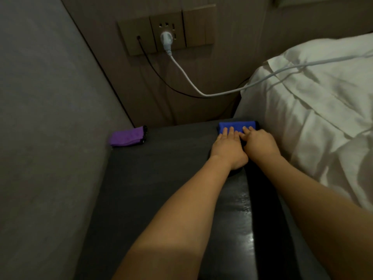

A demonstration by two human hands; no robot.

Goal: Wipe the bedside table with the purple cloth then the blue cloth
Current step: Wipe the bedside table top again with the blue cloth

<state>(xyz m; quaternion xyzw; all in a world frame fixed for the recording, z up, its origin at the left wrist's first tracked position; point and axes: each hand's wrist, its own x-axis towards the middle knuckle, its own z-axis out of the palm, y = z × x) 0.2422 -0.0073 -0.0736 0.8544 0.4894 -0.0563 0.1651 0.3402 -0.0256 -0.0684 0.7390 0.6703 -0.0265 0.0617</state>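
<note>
Both hands, left hand (229,145) and right hand (259,141), are lying flat-open on the blue cloth (236,126), lengthwise along the bedside table (161,158) far edge, right corner.

Cloths (236,126) on table (161,178), far corners

Dim room on my feed. Grey wall (46,118) at 9 o'clock, wood-look panel (238,63) at 12 with socket plate (167,30); white plug (166,38) in it, white cable (187,77) running to bed (314,110) at 3 o'clock.
</note>
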